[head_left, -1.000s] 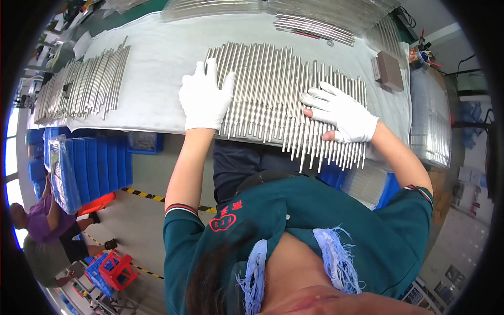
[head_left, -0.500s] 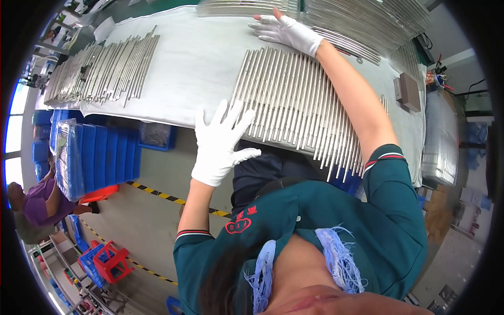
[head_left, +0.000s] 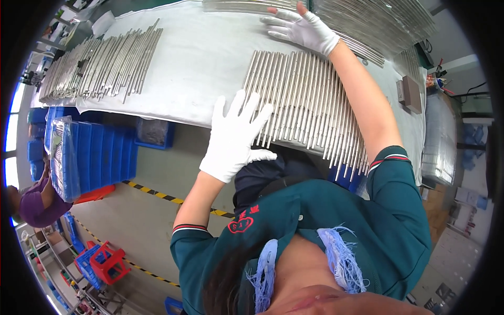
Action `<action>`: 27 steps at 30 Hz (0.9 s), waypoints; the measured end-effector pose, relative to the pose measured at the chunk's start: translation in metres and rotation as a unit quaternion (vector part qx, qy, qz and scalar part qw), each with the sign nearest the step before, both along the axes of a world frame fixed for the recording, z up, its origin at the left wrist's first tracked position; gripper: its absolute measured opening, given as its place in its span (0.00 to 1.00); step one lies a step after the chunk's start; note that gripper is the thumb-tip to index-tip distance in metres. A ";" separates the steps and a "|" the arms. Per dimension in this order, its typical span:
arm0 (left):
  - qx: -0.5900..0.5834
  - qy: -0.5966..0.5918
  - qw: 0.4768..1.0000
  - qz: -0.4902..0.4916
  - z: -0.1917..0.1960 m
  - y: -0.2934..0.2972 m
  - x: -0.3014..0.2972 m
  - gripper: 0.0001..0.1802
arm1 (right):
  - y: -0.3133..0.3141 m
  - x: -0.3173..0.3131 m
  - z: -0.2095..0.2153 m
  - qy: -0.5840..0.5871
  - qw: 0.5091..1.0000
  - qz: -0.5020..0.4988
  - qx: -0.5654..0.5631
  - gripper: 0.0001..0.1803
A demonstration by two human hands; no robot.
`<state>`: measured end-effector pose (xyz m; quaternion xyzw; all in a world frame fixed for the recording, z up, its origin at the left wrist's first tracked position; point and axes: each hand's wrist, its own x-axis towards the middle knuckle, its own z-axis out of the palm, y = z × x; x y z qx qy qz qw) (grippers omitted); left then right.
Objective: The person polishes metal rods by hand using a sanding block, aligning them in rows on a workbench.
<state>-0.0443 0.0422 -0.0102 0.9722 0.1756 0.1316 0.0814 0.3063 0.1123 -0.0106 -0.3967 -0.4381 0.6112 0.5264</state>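
Note:
A row of thin, shiny metal rods [head_left: 304, 100] lies side by side on the white-covered table in front of me, near ends jutting past its edge. My left hand [head_left: 233, 134], in a white glove, is open with fingers spread, against the left side of the row near its lower ends. Beyond the far ends, my right hand [head_left: 302, 29] is open too, its white glove leaving a couple of fingertips bare. Nothing shows in either palm. My right forearm passes over the row's right part and hides some rods.
Another batch of metal rods [head_left: 105, 65] lies on the table's left. Plastic-wrapped rods [head_left: 373, 23] are stacked at the back right, near a brown block [head_left: 409, 94]. Blue crates [head_left: 105, 155] stand below on the left, where a person in purple [head_left: 39, 205] is working.
Both hands have moved a little to the right, still open. The left side of the rod row has shifted right with my left hand, and the rods sit slightly closer together.

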 end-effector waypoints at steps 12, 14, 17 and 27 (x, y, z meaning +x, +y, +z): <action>-0.039 -0.018 0.993 -0.112 0.004 -0.018 0.039 0.56 | -0.037 0.018 -0.007 -0.028 0.999 0.036 0.007 0.66; -0.051 -0.010 0.992 -0.118 0.008 -0.027 0.043 0.55 | -0.046 0.038 -0.005 -0.046 0.998 -0.045 0.011 0.68; -0.085 -0.025 0.976 -0.197 0.010 -0.057 0.068 0.56 | -0.068 0.056 -0.009 -0.009 0.998 -0.067 -0.018 0.66; -0.065 -0.022 0.973 -0.220 0.003 -0.100 0.115 0.50 | -0.099 0.044 -0.010 0.009 0.997 0.075 0.003 0.56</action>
